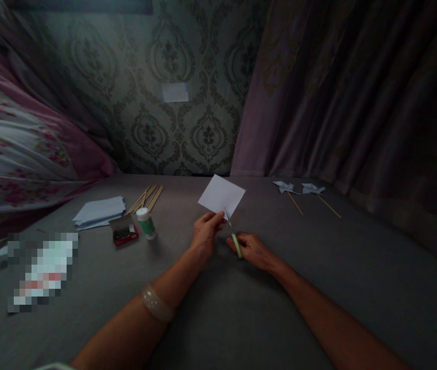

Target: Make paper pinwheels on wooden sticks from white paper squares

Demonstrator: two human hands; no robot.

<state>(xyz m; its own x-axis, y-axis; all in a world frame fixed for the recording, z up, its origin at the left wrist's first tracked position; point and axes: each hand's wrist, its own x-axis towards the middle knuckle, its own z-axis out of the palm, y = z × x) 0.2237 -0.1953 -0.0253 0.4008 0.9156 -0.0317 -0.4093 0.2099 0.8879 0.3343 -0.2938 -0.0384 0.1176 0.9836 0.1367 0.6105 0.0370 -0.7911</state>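
Note:
My left hand [206,234] pinches a white square of paper [221,192] near its lower corner, thumb on top, holding it above the grey surface. In my right hand [255,250] is a pair of scissors [237,244] with pale green handles. Their blades reach up to the paper's lower corner, and a blade tip overlaps the sheet beside my left thumb. How deep any cut runs cannot be made out. My right fingers are wrapped through the handles and partly hidden.
Left of my hands stand a white-and-green glue bottle [147,224], an open red box [125,234] of small items, wooden sticks [152,198] and stacked white paper [101,210]. Two paper pinwheels [285,187] on sticks lie at the right. A patterned wall [203,118] rises behind.

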